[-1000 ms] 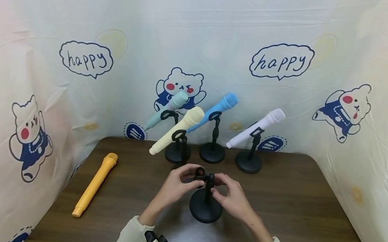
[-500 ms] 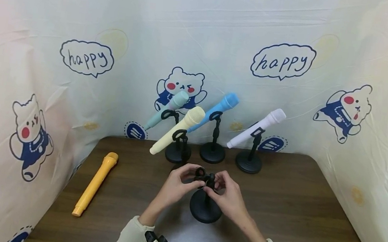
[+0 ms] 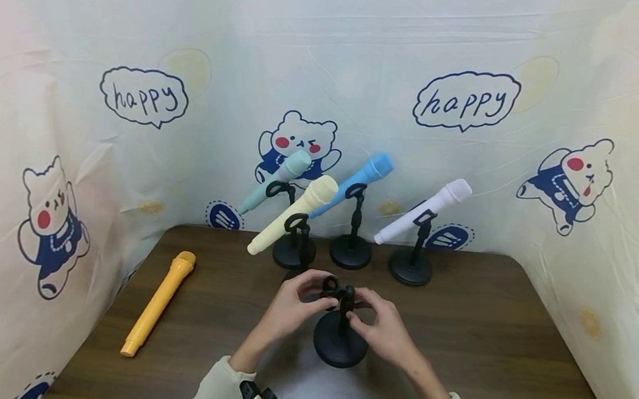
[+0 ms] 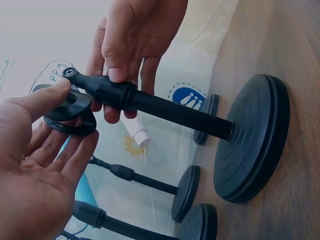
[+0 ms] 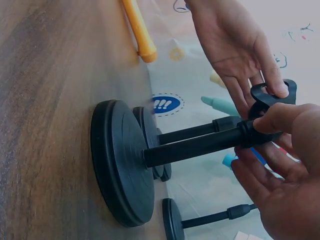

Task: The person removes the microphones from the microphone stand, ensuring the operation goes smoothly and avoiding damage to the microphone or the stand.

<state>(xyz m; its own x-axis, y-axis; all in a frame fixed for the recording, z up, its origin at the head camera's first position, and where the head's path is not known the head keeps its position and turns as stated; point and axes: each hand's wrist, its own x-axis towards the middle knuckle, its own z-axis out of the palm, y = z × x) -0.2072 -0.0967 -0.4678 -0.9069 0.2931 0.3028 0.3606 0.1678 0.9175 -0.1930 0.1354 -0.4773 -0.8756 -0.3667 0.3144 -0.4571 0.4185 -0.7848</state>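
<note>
A black desktop microphone stand (image 3: 340, 345) stands upright on its round base in front of me. My left hand (image 3: 289, 309) pinches the black clip (image 4: 75, 107) at its top between thumb and fingers. My right hand (image 3: 390, 331) holds the thick collar (image 4: 111, 92) near the top of the pole (image 5: 195, 146), thumb on the near side and fingers behind. The clip is tilted off to the left of the pole and holds no microphone. On the table to the left lies an orange microphone (image 3: 158, 303).
Behind my hands, several black stands hold a cream microphone (image 3: 293, 216), a mint microphone (image 3: 276, 181), a blue microphone (image 3: 354, 184) and a lilac microphone (image 3: 424, 211). A printed curtain (image 3: 338, 49) hangs behind the brown table (image 3: 486, 353).
My right hand's fingers moved in leftward around the collar, then came back out to the right. The left hand stays on the clip, and the stand keeps its place.
</note>
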